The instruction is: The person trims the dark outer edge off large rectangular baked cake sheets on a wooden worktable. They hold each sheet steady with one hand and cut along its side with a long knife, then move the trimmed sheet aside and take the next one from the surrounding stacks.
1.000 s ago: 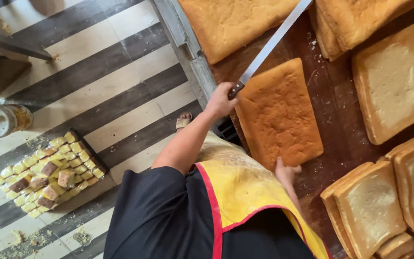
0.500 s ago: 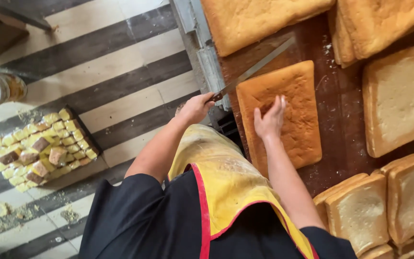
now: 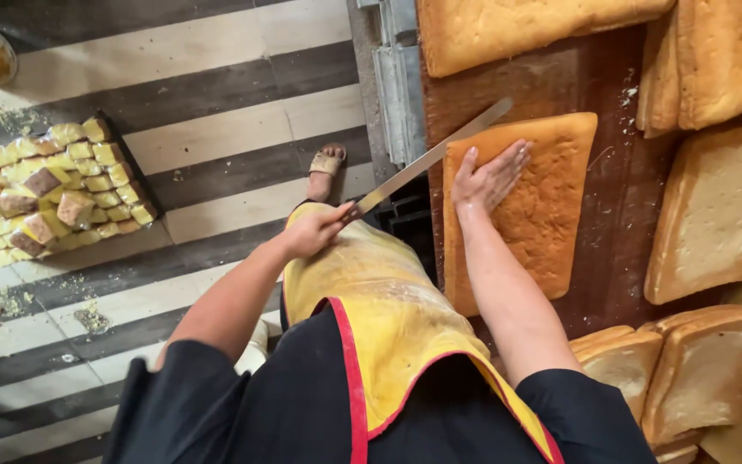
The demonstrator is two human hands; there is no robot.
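Note:
A golden rectangular cake slab (image 3: 551,215) lies on the dark wooden table (image 3: 620,258) in front of me. My right hand (image 3: 487,176) presses flat on its upper left part, fingers spread. My left hand (image 3: 315,228) grips the handle of a long knife (image 3: 435,155), whose blade runs up and right along the slab's left edge, at the table's rim.
More cake slabs lie around: a big one (image 3: 517,30) at the top, others (image 3: 723,60) top right, pale ones (image 3: 719,210) at right and lower right (image 3: 697,369). On the striped floor sits a tray of small cut cake cubes (image 3: 45,189). My sandalled foot (image 3: 326,163) stands by a metal table frame (image 3: 397,77).
My right hand came from my side onto the slab and now lies flat on it. The knife swung down from over the far slabs to the near slab's left edge.

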